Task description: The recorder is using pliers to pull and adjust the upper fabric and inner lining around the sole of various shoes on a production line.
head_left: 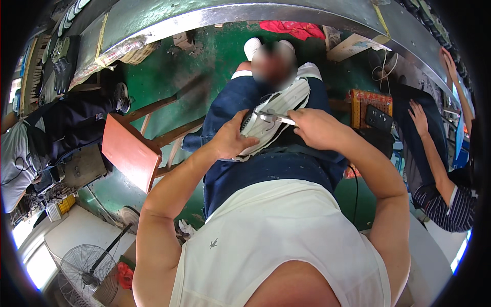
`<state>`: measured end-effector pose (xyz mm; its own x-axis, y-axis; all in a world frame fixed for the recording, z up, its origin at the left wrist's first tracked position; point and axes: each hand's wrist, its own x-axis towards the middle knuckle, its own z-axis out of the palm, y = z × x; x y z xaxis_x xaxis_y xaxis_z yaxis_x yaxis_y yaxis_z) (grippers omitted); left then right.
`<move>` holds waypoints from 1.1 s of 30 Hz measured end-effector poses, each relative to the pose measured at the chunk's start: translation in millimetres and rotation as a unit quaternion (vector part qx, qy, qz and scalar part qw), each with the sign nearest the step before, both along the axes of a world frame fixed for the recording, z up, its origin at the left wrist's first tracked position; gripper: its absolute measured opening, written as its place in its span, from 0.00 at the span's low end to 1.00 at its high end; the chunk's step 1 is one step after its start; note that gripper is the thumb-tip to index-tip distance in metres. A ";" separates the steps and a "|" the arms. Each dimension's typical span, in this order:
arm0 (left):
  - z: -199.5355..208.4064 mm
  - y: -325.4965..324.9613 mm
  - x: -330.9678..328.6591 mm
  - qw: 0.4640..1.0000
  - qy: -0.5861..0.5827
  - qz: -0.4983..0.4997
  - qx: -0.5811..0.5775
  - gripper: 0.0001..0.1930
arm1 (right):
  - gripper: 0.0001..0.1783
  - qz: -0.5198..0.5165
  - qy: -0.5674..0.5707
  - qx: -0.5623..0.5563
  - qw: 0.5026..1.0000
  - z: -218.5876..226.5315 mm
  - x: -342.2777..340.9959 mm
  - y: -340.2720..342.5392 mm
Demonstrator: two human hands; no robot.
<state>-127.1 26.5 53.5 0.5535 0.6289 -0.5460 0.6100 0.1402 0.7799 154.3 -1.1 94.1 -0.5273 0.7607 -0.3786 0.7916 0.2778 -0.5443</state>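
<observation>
Across my lap lies a long, pale, layered piece [292, 104] of what looks like leather or fabric, with a dark toothed strip along its left edge. My left hand [231, 137] grips that left edge, the fingers partly under it and the thumb at its near end. In my right hand [316, 125] is a metal tool [267, 117] with a rounded silver head and a pale handle. Its head rests on or just above the piece, near the toothed strip; I cannot tell its exact kind. A blurred patch covers whatever is beyond the piece.
A metal-edged bench [204, 20] curves across the far side. At the left stand a reddish wooden stool [130, 148] and a seated person [51, 133]. Another person [429, 153] sits at the right, beside a phone [379, 118] on an orange woven seat. A fan [88, 276] is at lower left.
</observation>
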 end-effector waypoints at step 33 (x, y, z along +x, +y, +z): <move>-16.3 6.9 -6.9 0.999 -0.001 0.012 0.031 0.46 | 0.11 0.009 0.081 -0.083 0.993 -29.9 -25.1 4.7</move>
